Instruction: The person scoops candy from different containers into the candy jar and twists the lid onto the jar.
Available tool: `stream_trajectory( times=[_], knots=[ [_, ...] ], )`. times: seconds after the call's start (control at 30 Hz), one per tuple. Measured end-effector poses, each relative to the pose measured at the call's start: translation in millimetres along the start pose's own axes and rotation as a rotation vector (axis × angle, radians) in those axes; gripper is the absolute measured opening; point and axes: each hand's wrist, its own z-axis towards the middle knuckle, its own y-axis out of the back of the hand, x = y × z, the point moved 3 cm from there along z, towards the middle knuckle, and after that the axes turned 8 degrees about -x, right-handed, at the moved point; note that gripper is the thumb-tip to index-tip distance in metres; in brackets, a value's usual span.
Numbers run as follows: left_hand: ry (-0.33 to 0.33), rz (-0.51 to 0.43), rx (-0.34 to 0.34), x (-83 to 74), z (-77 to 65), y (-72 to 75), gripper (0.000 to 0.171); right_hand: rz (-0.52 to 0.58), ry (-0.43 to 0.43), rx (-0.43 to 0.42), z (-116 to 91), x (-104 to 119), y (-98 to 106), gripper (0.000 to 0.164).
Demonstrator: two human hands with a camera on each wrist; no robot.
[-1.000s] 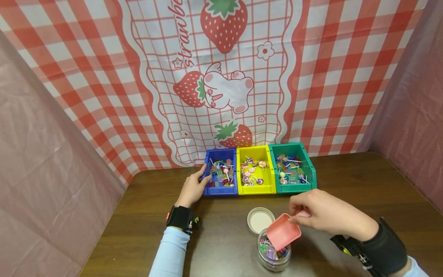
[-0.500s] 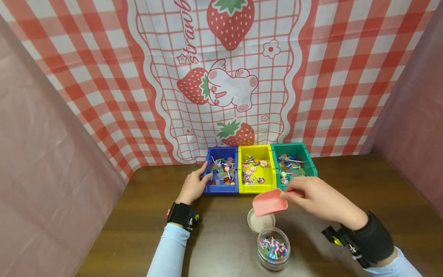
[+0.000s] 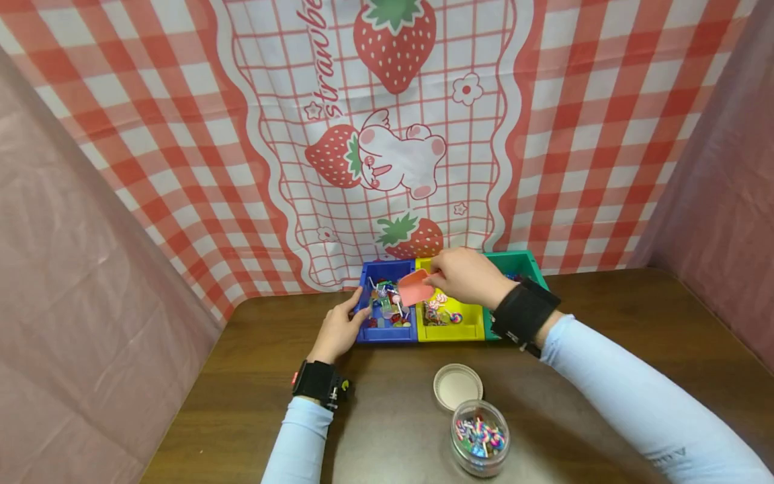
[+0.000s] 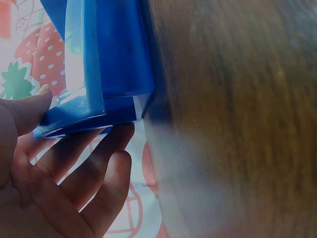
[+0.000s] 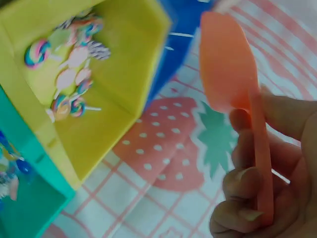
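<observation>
My right hand [image 3: 468, 274] grips the handle of a pink scoop [image 3: 415, 288], fingers curled round it in the right wrist view. The scoop hangs over the border between the blue bin [image 3: 387, 334] and the yellow bin [image 3: 450, 333]. Part of the yellow bin and most of the green bin [image 3: 512, 261] lie hidden behind the right hand and wrist. At the blue bin's left side, my left hand [image 3: 338, 328] holds the wall; the left wrist view has its thumb on one side and fingers [image 4: 111, 181] on the other. Small candies and lollipops [image 5: 74, 74] lie in the bins.
Nearer me on the wooden table [image 3: 393, 417], an open clear jar [image 3: 480, 440] holds colourful small lollipops. A pale round lid [image 3: 457, 386] lies just behind it. A red-and-white strawberry cloth [image 3: 387, 148] hangs behind the bins.
My right hand has carried the scoop from above the jar, past the lid, up and left to the blue and yellow bins. The left hand stays at the blue bin.
</observation>
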Motion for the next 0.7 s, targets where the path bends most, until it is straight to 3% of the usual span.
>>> stream_trajectory(
  times=[0.17,0.3,0.53,0.7],
  knots=[
    [-0.002,0.001,-0.002,-0.5,0.0,0.0,0.056,-0.223,0.197,-0.091,27,16,-21,0.017],
    [-0.012,-0.002,0.017,-1.1,-0.6,-1.2,0.056,-0.338,0.335,-0.144,39,24,-37,0.011],
    [-0.001,-0.005,0.007,-2.6,-1.0,0.4,0.056,-0.491,0.418,-0.154,50,33,-53,0.003],
    [0.000,-0.003,0.001,-1.2,-0.4,0.6,0.056,-0.589,0.498,-0.146,51,47,-61,0.009]
  ],
)
